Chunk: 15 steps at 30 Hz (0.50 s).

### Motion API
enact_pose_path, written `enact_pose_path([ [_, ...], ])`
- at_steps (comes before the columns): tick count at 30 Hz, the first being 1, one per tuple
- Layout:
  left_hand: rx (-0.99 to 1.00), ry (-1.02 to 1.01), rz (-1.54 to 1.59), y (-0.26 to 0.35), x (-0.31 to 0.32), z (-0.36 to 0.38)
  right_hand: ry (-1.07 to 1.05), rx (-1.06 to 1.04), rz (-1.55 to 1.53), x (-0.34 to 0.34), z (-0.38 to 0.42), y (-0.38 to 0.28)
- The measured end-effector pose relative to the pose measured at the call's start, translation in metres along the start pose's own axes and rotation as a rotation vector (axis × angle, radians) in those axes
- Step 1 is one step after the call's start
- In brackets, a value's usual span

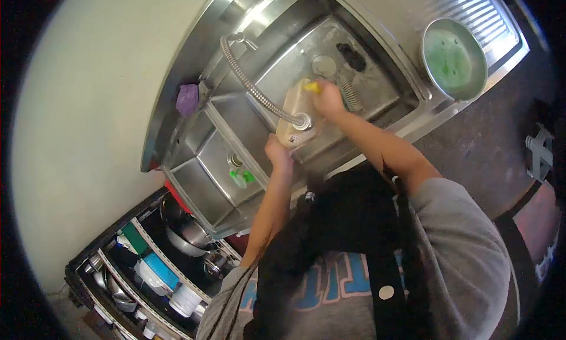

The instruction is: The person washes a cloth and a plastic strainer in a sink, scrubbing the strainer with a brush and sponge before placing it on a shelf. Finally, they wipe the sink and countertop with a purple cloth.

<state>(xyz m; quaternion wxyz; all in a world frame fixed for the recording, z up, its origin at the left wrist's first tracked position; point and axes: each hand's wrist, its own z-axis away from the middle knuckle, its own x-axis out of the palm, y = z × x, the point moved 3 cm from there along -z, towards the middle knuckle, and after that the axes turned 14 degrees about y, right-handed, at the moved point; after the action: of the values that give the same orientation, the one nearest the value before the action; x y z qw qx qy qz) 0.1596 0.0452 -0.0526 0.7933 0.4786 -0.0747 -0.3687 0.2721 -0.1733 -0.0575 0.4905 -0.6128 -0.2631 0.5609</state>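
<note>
Left hand closed on pale container, center of frame, in sink beneath hose head. Right hand gripping yellow piece against container's upper end. Handling looks mid-course; how much surface done or left, cannot tell. Bowl of green liquid, upper right.

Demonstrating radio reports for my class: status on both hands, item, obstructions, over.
Left hand gripping pale container by its edge. Right hand holding yellow item against it. Metal hose partly blocks view.
</note>
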Motion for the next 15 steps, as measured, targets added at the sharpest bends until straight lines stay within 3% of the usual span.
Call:
enact_pose_path([
  [1,0.001,0.000,0.003,-0.006,0.004,-0.004,-0.174,0.116,-0.083,-0.007,0.012,-0.015],
  [2,0.003,0.010,0.017,-0.010,0.008,-0.007,-0.174,0.115,-0.082,-0.007,0.022,-0.010],
  [4,-0.003,0.024,0.032,-0.022,0.013,-0.009,-0.267,-0.290,-0.214,-0.003,0.041,-0.010],
  [6,-0.108,0.046,-0.101,-0.030,0.018,-0.013,-0.253,-0.306,-0.135,-0.008,0.030,0.002],
  [7,-0.108,-0.029,0.095,-0.041,0.021,-0.015,-0.234,-0.319,-0.059,-0.009,0.021,0.006],
  [8,-0.110,-0.026,0.092,-0.044,0.023,-0.009,-0.237,-0.316,-0.059,-0.008,0.008,0.010],
  [10,0.143,-0.048,-0.153,-0.038,0.026,0.003,-0.100,0.008,0.126,-0.009,-0.023,0.026],
  [11,0.143,-0.049,-0.156,-0.034,0.029,0.007,-0.236,0.052,0.159,-0.003,-0.023,0.027],
  [12,0.084,-0.018,-0.142,-0.030,0.031,0.010,-0.234,0.053,0.159,-0.001,-0.010,0.025],
  [14,0.024,0.014,-0.121,-0.023,0.036,0.016,-0.324,-0.238,-0.109,-0.004,0.034,-0.002],
  [15,-0.120,0.012,0.042,-0.022,0.039,0.019,-0.321,-0.247,-0.105,-0.010,0.038,-0.006],
])
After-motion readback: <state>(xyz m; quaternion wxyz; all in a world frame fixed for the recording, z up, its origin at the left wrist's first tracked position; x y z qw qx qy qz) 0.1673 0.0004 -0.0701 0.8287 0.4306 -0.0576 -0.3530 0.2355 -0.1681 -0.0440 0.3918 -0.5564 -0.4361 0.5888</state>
